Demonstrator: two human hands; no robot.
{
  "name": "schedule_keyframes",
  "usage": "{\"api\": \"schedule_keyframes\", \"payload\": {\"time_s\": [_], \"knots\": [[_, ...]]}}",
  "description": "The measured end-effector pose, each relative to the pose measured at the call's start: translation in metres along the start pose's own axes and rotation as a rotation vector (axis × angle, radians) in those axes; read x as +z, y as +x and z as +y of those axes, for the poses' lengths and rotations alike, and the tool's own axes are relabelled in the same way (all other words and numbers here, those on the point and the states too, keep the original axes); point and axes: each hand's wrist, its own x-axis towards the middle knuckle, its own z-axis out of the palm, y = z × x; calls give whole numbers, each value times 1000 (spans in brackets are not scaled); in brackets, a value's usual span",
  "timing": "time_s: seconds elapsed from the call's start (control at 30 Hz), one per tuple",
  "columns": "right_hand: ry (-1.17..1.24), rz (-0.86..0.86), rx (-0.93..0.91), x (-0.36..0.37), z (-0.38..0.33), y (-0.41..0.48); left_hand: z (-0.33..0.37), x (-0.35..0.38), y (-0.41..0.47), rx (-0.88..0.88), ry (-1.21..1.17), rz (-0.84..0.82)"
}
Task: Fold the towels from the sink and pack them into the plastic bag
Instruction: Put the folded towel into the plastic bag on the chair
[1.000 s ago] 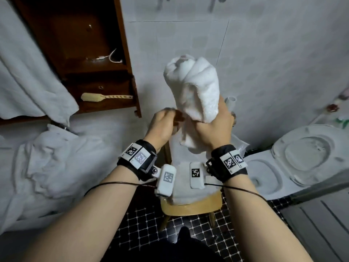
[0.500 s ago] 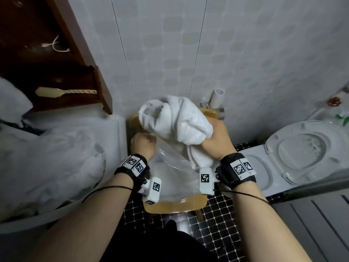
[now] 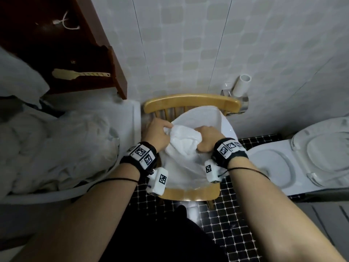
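A clear plastic bag (image 3: 200, 118) lies open on the seat of a wooden chair (image 3: 190, 100). A folded white towel (image 3: 184, 141) sits partly inside the bag's mouth. My right hand (image 3: 206, 138) grips the towel from the right and is pushed down into the bag with it. My left hand (image 3: 157, 133) pinches the bag's left edge beside the towel. More white towels (image 3: 56, 148) lie crumpled in the sink (image 3: 113, 183) at the left.
A toilet (image 3: 302, 157) with its lid up stands to the right. A dark wooden cabinet (image 3: 79, 44) holding a brush hangs at the upper left. A white pipe and holder (image 3: 240, 86) jut from the tiled wall behind the chair. The floor is black mosaic tile.
My right hand brought the towel down from chest height into the bag's mouth. My left hand moved to the bag's edge and holds it. The view tilted downward.
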Motion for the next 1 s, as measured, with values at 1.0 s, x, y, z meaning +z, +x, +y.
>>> {"api": "schedule_keyframes", "payload": {"time_s": [1.0], "knots": [[-235,-566,108,202,63,122,-29,5,41,71,405,-75]]}}
